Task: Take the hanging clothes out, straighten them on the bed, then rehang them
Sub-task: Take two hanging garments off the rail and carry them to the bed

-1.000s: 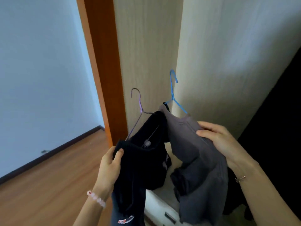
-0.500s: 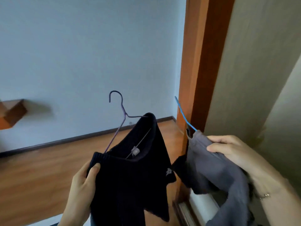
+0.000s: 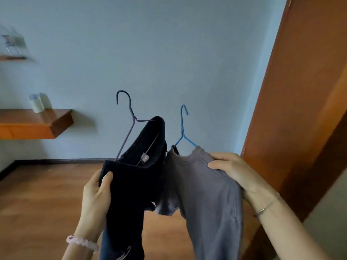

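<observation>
From the head camera, my left hand grips the shoulder of the black sweater on its purple hanger. My right hand pinches the grey shirt on the blue hanger, both held up over the wooden floor.

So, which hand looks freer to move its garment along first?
Probably the left hand: it grips the dark top over open floor, while the right hand, holding the grey top, sits beside the door frame. The bed isn't in view.
</observation>
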The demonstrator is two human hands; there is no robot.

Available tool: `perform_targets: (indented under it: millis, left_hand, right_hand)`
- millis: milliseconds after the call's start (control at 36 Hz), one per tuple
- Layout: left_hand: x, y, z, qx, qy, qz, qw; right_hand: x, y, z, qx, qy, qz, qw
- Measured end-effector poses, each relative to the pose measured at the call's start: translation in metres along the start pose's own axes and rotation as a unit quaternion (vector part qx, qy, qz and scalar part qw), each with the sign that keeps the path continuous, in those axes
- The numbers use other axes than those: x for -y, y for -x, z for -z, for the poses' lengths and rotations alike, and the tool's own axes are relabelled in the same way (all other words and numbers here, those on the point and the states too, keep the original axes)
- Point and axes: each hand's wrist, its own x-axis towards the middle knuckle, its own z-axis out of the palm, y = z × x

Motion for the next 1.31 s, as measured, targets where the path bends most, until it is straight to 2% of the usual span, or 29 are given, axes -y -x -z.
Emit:
perform_targets:
  millis: [139, 278, 417, 611, 806, 972, 1083, 1306]
  left_hand:
    - [-0.009, -0.054, -0.006, -0.051, -0.012, -0.015, 0.998]
    - [-0.009, -0.092, -0.01, -0.111, -0.005, -0.015, 0.994]
    - [0.014, -0.12, -0.018, -0.181, -0.006, -0.003, 0.984]
    - [0.072, -0.153, -0.042, -0.252, -0.062, 0.062, 0.964]
    - [0.105, -0.186, -0.065, -0.347, -0.124, 0.119, 0.922]
    - [0.104, -0.202, -0.066, -0.423, -0.106, 0.143, 0.889]
    - [0.096, -0.216, -0.052, -0.487, -0.079, 0.139, 0.859]
    - [0.105, -0.261, 0.01, -0.593, -0.058, 0.107, 0.796]
  right_hand:
    - [0.025, -0.076, 0.003, 0.006, -0.061, 0.032, 0.998]
    - [0.025, -0.147, -0.001, 0.069, -0.105, 0.039, 0.991]
    - [-0.005, -0.213, -0.02, 0.112, -0.1, 0.012, 0.989]
    - [-0.043, -0.319, -0.045, 0.189, -0.061, -0.002, 0.98]
    - [-0.049, -0.43, -0.069, 0.291, 0.031, 0.038, 0.955]
    - [-0.028, -0.502, -0.107, 0.385, 0.045, 0.064, 0.92]
    - [-0.002, -0.546, -0.154, 0.433, 0.058, 0.106, 0.893]
    - [0.043, -0.617, -0.285, 0.474, 0.05, 0.174, 0.862]
